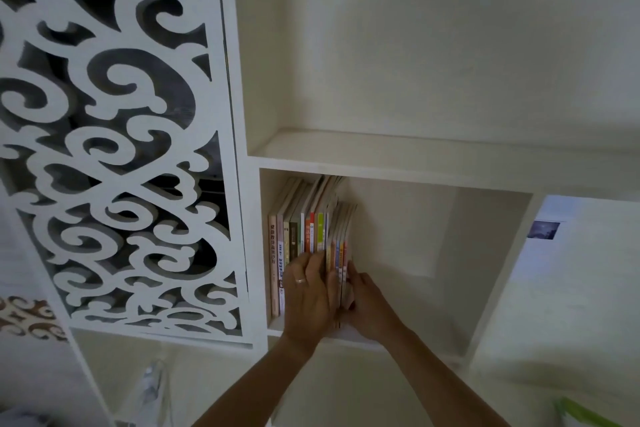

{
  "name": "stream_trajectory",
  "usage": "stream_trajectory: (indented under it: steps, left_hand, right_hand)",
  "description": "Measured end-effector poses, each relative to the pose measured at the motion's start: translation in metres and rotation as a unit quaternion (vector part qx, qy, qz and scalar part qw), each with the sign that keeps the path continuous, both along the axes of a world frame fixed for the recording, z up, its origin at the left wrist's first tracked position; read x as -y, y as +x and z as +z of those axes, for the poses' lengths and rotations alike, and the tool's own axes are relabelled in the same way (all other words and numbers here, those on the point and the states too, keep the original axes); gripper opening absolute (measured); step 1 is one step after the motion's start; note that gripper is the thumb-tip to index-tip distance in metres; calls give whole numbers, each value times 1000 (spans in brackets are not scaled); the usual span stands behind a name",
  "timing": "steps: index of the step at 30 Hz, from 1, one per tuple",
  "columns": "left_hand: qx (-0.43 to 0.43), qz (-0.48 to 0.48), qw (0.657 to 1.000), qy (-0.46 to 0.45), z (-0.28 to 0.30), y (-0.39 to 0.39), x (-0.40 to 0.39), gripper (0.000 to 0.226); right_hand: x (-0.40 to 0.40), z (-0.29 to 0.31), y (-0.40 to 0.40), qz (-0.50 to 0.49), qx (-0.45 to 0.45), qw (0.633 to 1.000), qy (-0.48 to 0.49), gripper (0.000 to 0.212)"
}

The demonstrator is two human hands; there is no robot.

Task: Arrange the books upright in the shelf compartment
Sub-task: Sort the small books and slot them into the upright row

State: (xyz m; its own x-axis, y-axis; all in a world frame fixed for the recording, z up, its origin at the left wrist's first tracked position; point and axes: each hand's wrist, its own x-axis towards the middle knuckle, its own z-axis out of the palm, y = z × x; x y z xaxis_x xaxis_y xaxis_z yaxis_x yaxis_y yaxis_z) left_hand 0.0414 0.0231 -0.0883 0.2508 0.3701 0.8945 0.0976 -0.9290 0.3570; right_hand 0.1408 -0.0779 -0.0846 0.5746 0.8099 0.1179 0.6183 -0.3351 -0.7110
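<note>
Against the left wall of a white shelf compartment point(433, 253) stands a row of books point(301, 229), spines facing out and all upright or nearly so. The tall ones on the left lean a little toward the compartment's side wall; their spines run from pale pink through olive and dark green to orange, red and lime. To their right is a shorter bundle of thin books point(341, 250) with orange, blue and yellow spines, the outermost of the row, with bare shelf floor to its right.

Both hands are at this bundle. The left hand point(308, 298), a ring on one finger, lies with fingers fairly straight over the lower spines of the taller books, its fingertips reaching up to where the thin bundle begins. The right hand point(369, 308) comes in from the right, fingers curled against the bundle's outer cover near its lower end, so the thin books are pressed between the two hands. Whether the right thumb wraps the front edge I cannot tell.

Left of the compartment hangs a white fretwork panel point(114, 135) cut in scrolls. Above the compartment is another shelf board point(398, 156), and a small dark picture point(543, 229) shows on the wall beyond, to the right.
</note>
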Motion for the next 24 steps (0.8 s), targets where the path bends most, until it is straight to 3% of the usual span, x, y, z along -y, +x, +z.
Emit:
stream_trajectory:
  steps: [4, 8, 15, 24]
  left_hand:
    - [-38, 19, 993, 106, -10, -2, -25, 19]
    - [-37, 42, 989, 139, -8, -1, -21, 16]
    - [-36, 71, 987, 136, -7, 6, -21, 16]
    - [-42, 55, 986, 150, -10, 10, -27, 11]
  right_hand:
    - [-12, -5, 11, 16, 25, 1000, 10, 130]
    - [-13, -6, 10, 13, 46, 999, 16, 117]
    - [-6, 6, 13, 20, 21, 1000, 5, 104]
    - [-23, -7, 12, -61, 40, 997, 4, 92]
